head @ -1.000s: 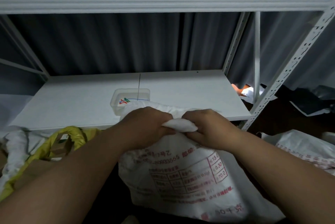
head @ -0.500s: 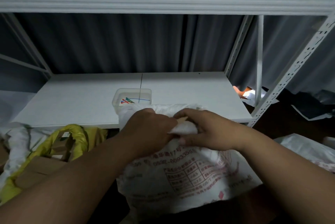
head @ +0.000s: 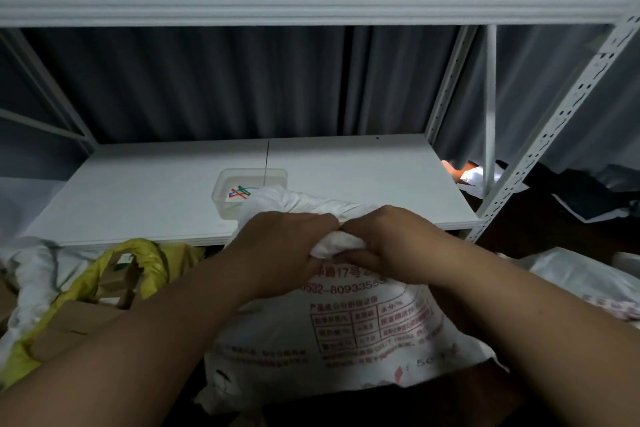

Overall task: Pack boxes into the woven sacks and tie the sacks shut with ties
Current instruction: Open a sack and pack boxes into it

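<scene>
Gathering the sack neck: both hands now clamp it closer together.
I judge the white woven sack (head: 346,329), below the shelf (head: 145,198), nearly tie-ready; left hand (head: 287,246) and right hand (head: 391,243) grip its bunched mouth, ties (head: 240,192) untouched in their tub (head: 221,198).

— Where are the arms?

— Both forearms come up from the bottom corners and meet at the middle, bare to the wrist.

— And the left hand (head: 284,246)?

— Knuckles up, fingers curled tight round a bunch of white fabric.

— The right hand (head: 391,243)?

— Just beside it, almost knuckle to knuckle, fingers bent under and thumb pinching the same bunch.
</scene>
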